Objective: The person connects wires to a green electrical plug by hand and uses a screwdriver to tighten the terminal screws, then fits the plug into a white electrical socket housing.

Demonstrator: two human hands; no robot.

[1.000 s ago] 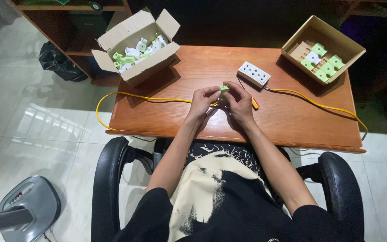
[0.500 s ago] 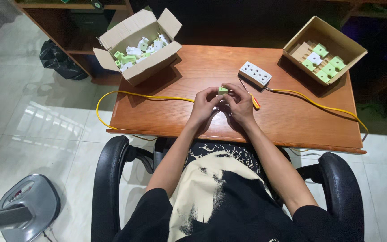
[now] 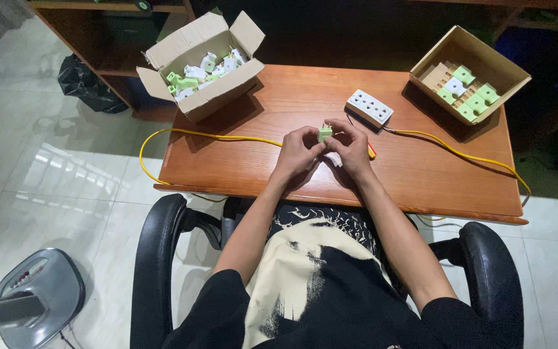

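Holding the small green plug (image 3: pixel 325 134) pinched between the closed fingers of left hand (image 3: pixel 298 152) and right hand (image 3: pixel 351 147) just above the table (image 3: pixel 421 174), near the white power strip (image 3: pixel 369 107), better gripped by its sides, prongs clear, wrists steady.

Count with your eyes: two open brown cardboard boxes, one at the left rear (image 3: pixel 196 70) and one at the right rear (image 3: pixel 469 72). One white rectangular multi-socket power strip (image 3: pixel 369 107). One yellow cable (image 3: pixel 208 135) crossing the brown wooden desk (image 3: pixel 421 174). One small green plastic plug part (image 3: pixel 325 134) between your two hands, left (image 3: pixel 298 152) and right (image 3: pixel 351 147). The right box shows about five green or white pieces; the left box's heap cannot be counted.
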